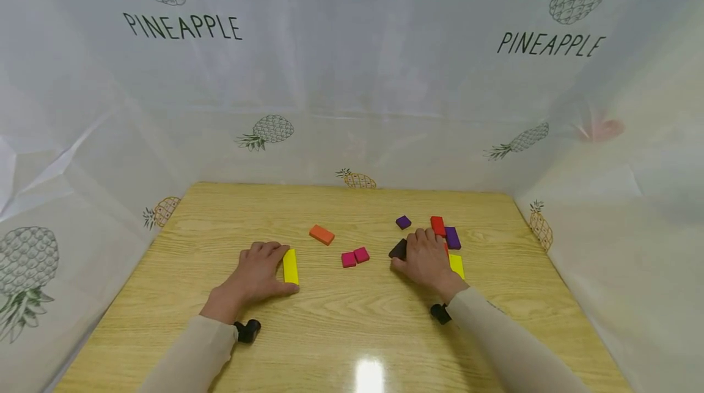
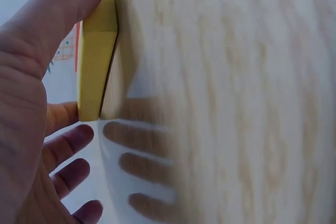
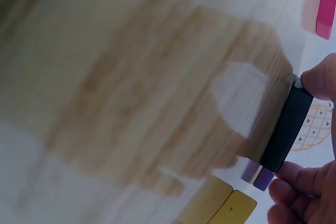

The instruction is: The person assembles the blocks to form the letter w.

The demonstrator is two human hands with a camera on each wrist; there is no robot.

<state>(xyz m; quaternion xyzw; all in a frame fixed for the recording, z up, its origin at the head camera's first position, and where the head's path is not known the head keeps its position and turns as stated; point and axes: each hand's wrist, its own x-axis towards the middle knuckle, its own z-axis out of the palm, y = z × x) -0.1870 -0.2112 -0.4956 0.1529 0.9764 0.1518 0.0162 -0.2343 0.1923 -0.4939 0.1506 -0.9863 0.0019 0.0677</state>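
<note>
My left hand (image 1: 255, 274) pinches a long yellow block (image 1: 290, 266) by its two ends, thumb at the near end and index finger at the far end. The left wrist view shows that yellow block (image 2: 96, 72) low over the wood, the other fingers spread beside it. On the right side, my right hand (image 1: 426, 260) grips a black block (image 1: 398, 250) between thumb and index finger. In the right wrist view the black block (image 3: 287, 128) stretches from thumb to index fingertip, the remaining fingers curled beside it.
Two small magenta blocks (image 1: 349, 260) lie between the hands, with an orange block (image 1: 321, 235) behind them. A small purple block (image 1: 403, 222), a red block (image 1: 437, 225), a larger purple block (image 1: 453, 238) and another yellow block (image 1: 457, 266) lie around my right hand. Pineapple-printed curtain (image 1: 352, 75) surrounds the wooden table (image 1: 330, 332).
</note>
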